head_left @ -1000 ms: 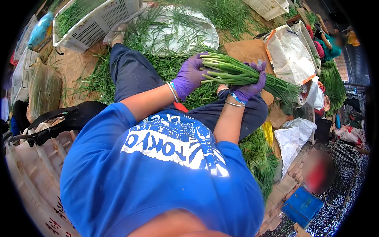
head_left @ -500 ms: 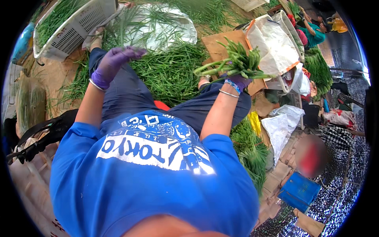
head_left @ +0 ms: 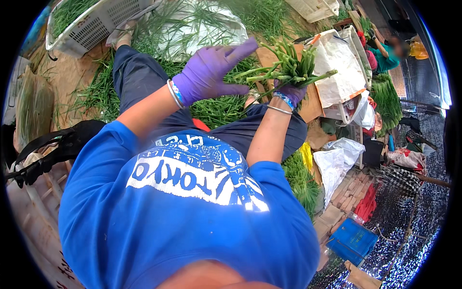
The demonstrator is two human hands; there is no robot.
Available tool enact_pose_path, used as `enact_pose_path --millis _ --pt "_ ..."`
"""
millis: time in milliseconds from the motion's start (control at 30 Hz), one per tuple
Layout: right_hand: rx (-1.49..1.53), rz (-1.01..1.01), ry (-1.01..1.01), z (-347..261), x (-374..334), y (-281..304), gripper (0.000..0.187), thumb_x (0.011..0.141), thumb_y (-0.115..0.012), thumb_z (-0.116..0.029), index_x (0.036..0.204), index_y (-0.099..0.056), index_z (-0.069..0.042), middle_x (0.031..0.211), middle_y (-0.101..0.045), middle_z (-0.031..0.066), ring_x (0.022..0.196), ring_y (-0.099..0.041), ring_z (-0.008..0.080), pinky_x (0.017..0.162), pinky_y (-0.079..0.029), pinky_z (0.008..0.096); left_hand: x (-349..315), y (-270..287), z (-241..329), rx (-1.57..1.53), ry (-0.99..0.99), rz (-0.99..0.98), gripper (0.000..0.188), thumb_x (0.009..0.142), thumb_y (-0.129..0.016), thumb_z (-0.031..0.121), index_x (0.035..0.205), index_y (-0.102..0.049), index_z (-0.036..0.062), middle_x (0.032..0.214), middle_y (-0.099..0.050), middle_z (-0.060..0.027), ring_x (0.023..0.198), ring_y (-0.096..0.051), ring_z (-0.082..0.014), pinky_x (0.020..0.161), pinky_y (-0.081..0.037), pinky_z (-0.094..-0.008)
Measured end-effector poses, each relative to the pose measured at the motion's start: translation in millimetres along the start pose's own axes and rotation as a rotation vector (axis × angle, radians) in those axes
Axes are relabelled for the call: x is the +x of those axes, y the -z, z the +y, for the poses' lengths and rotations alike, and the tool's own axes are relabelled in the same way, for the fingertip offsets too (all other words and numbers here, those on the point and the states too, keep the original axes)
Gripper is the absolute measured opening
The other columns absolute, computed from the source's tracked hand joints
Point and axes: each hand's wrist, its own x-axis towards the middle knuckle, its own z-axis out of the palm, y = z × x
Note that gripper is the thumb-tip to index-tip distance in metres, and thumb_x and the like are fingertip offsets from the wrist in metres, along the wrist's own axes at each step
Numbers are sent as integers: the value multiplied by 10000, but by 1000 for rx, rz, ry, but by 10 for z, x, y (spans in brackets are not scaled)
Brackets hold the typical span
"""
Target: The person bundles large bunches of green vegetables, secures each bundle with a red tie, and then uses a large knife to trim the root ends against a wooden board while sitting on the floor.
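Observation:
My right hand (head_left: 292, 91), in a purple glove, is closed around a bunch of long green stalks (head_left: 294, 67) that look like chives. Their thick pale-green ends fan out above the fist, and a few stick out sideways. Just left of the bunch, my purple-gloved left hand (head_left: 214, 70) is raised with fingers stretched and thumb apart, holding nothing. Its fingertips come near the stalks without touching them. Between my legs lies a loose heap of the same greens (head_left: 214, 108), partly hidden by my left hand and forearm.
Beyond the heap, a white sheet (head_left: 192, 31) bears scattered greens. A white crate (head_left: 98, 26) stands far left. At right are a white sack (head_left: 337, 72), bundled greens (head_left: 301, 180) and a blue box (head_left: 352, 241). Another person in green (head_left: 385, 60) works at far right.
My left hand has moved right, from above my left knee to beside the bunch, its fingers now spread. My right hand still holds the stalks in nearly the same place.

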Motion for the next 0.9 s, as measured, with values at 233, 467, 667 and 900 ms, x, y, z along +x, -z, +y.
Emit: enact_pose_path --millis 233,467,667,900 --pt "125 -52 -110 -12 71 73 396 822 -365 -323 959 -564 -10 976 -576 170 856 -568 337 764 -458 500 -111 20 84 -5 101 -14 483 697 -647 457 1025 -568 111 667 -612 -46 509 -584 -164 474 -456 -269" --pt "-173 63 127 89 -43 -103 366 856 -352 -354 898 -551 -50 908 -580 113 803 -573 266 727 -472 450 -173 -76 43 -333 415 -157 269 799 -594 292 787 -620 24 583 -594 -62 491 -566 -116 489 -448 -251" --pt "-507 -187 313 67 61 132 313 892 -295 -275 934 -484 -29 928 -537 99 871 -545 221 731 -471 370 -334 63 67 -815 731 -289 248 823 -578 241 795 -607 -4 605 -594 -45 521 -552 -67 469 -425 -196" --pt "-66 -284 138 -82 7 181 419 878 -336 -361 1033 -527 -22 961 -590 120 845 -575 264 775 -468 400 -516 128 -121 -960 859 -21 201 828 -571 188 882 -603 -3 691 -622 -60 578 -576 -77 512 -428 -175"
